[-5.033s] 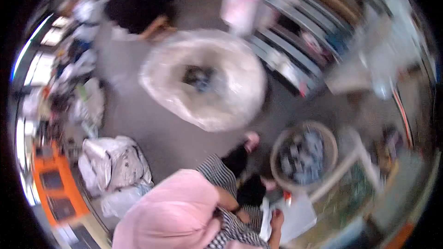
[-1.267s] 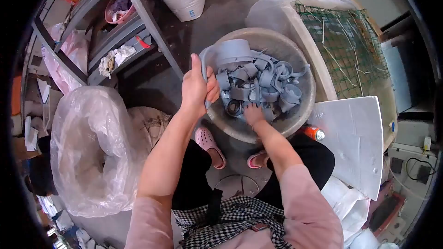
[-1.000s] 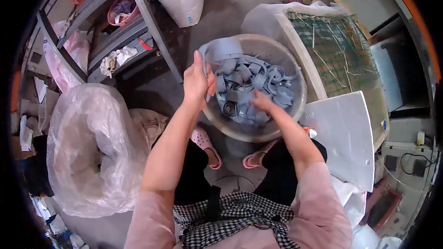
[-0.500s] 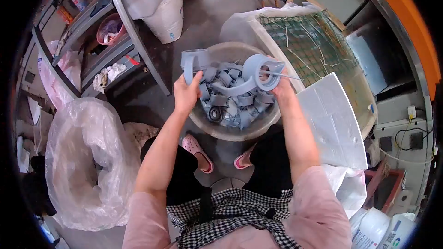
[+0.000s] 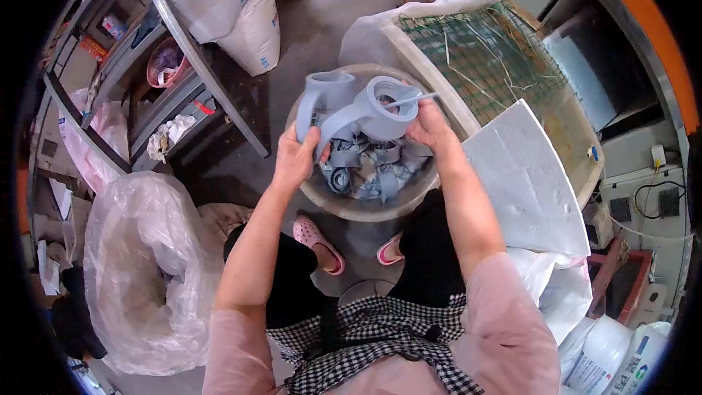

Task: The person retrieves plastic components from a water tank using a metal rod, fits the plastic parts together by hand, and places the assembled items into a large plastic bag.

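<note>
Over a tub I hold two grey-blue moulded plastic pieces, each with a wide ring-like head and a curved handle. My left hand is closed around the handle ends of the left plastic piece and the right plastic piece. My right hand grips the right piece's ring, from which a thin plastic stick juts to the right. Below, the round tub holds many grey-blue plastic pieces, partly hidden by the held ones.
A large clear plastic bag stands open at left, near a metal rack. White sacks lean behind. On the right are a pale trough with green netting and a white foam board.
The left piece's head has swung up and right, closer to the other head. The right piece has shifted left and tilted, and my right hand has moved slightly left.
</note>
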Demonstrator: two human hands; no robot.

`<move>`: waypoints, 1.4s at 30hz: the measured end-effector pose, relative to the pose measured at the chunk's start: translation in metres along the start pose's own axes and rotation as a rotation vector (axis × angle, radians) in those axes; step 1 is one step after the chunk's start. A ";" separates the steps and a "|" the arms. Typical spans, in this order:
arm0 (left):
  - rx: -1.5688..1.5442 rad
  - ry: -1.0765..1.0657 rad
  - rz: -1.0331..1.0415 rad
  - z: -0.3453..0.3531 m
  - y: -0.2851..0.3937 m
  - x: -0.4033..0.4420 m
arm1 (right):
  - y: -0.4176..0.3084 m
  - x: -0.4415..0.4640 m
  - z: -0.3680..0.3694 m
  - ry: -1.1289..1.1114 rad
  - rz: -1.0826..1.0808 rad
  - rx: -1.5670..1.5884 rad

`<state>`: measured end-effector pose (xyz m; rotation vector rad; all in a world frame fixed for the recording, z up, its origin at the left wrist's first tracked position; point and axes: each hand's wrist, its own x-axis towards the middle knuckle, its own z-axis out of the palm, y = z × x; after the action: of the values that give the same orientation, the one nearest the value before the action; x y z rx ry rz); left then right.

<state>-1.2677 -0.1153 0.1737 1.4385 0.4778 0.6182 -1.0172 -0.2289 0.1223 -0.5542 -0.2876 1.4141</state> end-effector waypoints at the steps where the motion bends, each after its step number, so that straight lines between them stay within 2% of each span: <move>1: 0.001 -0.001 -0.001 0.000 0.005 0.000 | -0.005 -0.005 0.012 0.042 0.011 -0.062; 3: 0.024 0.030 -0.040 -0.002 0.013 0.001 | -0.015 -0.013 0.030 0.080 0.026 -0.126; 5: 0.027 0.006 -0.029 -0.004 0.010 -0.001 | -0.020 -0.021 0.037 -0.053 0.116 -0.146; 6: 0.164 0.000 0.011 -0.001 0.009 -0.005 | -0.019 -0.024 0.035 -0.060 0.048 -0.465; 7: 0.300 -0.008 0.052 0.002 0.009 -0.008 | -0.020 -0.025 0.038 -0.058 0.046 -0.465; 8: 0.397 -0.016 0.146 0.001 0.005 -0.010 | -0.022 -0.025 0.041 -0.109 0.002 -0.746; 9: 0.397 -0.022 0.146 0.000 0.005 -0.012 | -0.024 -0.026 0.042 -0.157 -0.044 -1.027; 11: 0.595 -0.089 0.293 0.001 0.012 -0.018 | -0.025 -0.030 0.047 -0.125 -0.005 -0.970; 13: 0.581 -0.085 0.264 0.003 0.016 -0.021 | -0.027 -0.033 0.052 -0.135 -0.076 -1.068; 14: 0.672 -0.095 0.325 0.001 0.015 -0.021 | -0.026 -0.032 0.052 -0.133 -0.075 -1.068; 17: 0.806 -0.146 0.442 -0.001 0.017 -0.020 | -0.022 -0.029 0.051 -0.102 -0.166 -1.233; 19: 0.850 -0.188 0.496 0.000 0.016 -0.019 | -0.018 -0.023 0.042 0.019 -0.181 -1.454; 20: 0.770 -0.133 0.454 0.003 0.013 -0.018 | -0.012 -0.018 0.033 0.020 -0.181 -1.451; 22: 0.688 -0.077 0.407 0.003 0.008 -0.016 | -0.001 -0.011 0.024 0.133 -0.321 -1.420; 24: 0.562 -0.004 0.183 0.000 0.005 -0.011 | 0.002 -0.007 0.020 0.147 -0.292 -1.472; 25: 0.561 -0.007 0.165 -0.001 0.002 -0.011 | 0.007 -0.007 0.017 0.166 -0.262 -1.519; 27: 0.638 0.002 0.209 -0.003 -0.003 -0.009 | 0.011 -0.003 0.009 0.190 -0.233 -1.515; 30: 0.595 -0.010 0.161 0.002 0.000 -0.008 | 0.008 -0.001 0.008 0.245 -0.103 -1.543; 32: 0.560 -0.014 0.149 0.003 -0.002 -0.009 | 0.007 0.003 -0.003 0.126 -0.051 -1.473; 33: 0.662 -0.090 0.211 0.003 -0.007 -0.009 | 0.007 0.004 -0.009 0.123 -0.046 -1.470; 34: 0.765 -0.170 0.272 0.003 -0.007 -0.009 | 0.008 0.004 -0.010 0.103 -0.113 -1.510; 36: 0.742 -0.151 0.236 0.006 -0.009 -0.010 | 0.011 0.003 -0.011 0.065 -0.249 -1.589; 37: 0.716 -0.131 0.206 0.008 -0.009 -0.010 | 0.014 0.003 -0.010 0.066 -0.242 -1.585; 39: 0.729 -0.105 0.220 0.006 -0.011 -0.008 | 0.019 0.005 -0.008 0.214 -0.299 -1.651; 42: 0.683 -0.080 0.215 0.006 -0.006 -0.008 | 0.027 0.002 -0.007 0.262 -0.325 -1.697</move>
<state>-1.2688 -0.1251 0.1680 2.1762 0.4979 0.5897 -1.0364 -0.2265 0.1024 -1.9123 -1.3091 0.4660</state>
